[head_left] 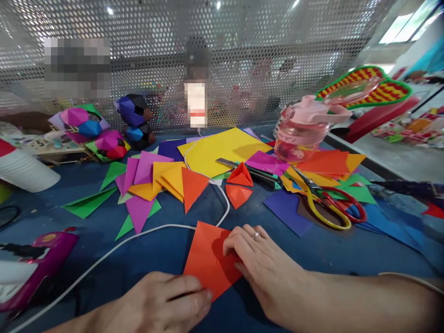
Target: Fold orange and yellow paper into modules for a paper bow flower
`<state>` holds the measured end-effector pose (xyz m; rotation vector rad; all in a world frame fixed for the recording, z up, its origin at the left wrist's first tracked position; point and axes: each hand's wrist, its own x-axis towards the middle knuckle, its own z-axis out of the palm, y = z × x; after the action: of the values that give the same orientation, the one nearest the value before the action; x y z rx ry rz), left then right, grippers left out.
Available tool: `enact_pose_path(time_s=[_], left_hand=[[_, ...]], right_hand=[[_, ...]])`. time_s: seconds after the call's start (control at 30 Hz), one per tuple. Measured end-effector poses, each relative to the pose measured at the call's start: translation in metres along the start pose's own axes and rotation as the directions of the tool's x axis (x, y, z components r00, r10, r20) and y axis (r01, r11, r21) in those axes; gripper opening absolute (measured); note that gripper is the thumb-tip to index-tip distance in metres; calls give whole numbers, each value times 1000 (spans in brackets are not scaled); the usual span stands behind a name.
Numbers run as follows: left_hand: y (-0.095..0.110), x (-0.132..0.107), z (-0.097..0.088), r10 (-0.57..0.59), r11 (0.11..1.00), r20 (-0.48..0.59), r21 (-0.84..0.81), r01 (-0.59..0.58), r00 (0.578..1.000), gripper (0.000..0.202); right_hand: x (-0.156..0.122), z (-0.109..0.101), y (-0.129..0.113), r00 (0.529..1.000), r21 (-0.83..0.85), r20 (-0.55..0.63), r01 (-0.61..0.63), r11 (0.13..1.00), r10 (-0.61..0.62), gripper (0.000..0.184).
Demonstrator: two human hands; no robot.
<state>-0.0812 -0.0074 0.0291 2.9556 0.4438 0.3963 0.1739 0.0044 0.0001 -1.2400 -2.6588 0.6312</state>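
Note:
A square of red-orange paper [209, 252] lies tilted at the table's front, with faint creases on it. My left hand [169, 296] is closed on its lower left edge, fingers bent over the paper. On the opposite side, my right hand [263, 263], with a ring on one finger, grips the right edge with curled fingertips. Just beyond the sheet are a folded orange triangle [194, 187] and two small folded red-orange pieces, one standing open [240, 175] and one flatter [238, 196]. A white cable [166, 226] runs past the sheet's top corner.
Scissors [333, 208], a utility knife [260, 177] and a pink bottle [301, 132] stand or lie to the right among coloured papers. A yellow sheet [222, 152] lies at the back. At left are paper cups [27, 169] and a purple device [52, 259]. A perforated metal screen [149, 46] rises behind.

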Motion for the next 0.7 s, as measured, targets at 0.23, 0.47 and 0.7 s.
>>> enact_pose_path(time_s=[0.23,0.47,0.7], left_hand=[[-11,-5,6,-56,992,-60,-113,49,997,42],[-30,-4,-2,-10,998,13,69,9,1000,53],[-33,-9,13,56,998,-125,-4,-57,991,38]], right_hand=[[-2,0,1,984,-117,-78,153,981,-163,38],[-7,4,5,860,-229,-203,423,877,-468,27],[-12,1,-3,754,-355,-189,546,759,-630,33]])
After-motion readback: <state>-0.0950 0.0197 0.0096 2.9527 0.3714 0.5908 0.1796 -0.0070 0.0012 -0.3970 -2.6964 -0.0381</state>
